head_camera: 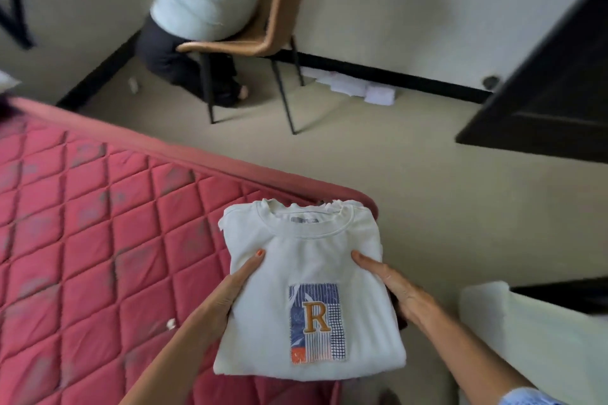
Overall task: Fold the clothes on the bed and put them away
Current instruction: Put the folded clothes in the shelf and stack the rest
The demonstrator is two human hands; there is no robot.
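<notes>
White folded sweatshirt [309, 286] sits between my hands, collar pointing away. Left hand [227, 293] and right hand [394, 289] each grip one side edge; under-fingers hidden.

Open carpet [378, 154] ahead; occupied chair [263, 33] far ahead; dark cabinet [552, 92] right; mattress [82, 207] left.

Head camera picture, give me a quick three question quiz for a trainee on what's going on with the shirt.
1. True or false: the white shirt is already folded.
2. Which hands grip the shirt? A) left hand only B) right hand only C) both
3. Fill in: the patch on the shirt shows the letter ___.

Key:
1. True.
2. C: the left hand and the right hand hold its two sides, thumbs on top, over the corner of the red mattress.
3. R
</notes>
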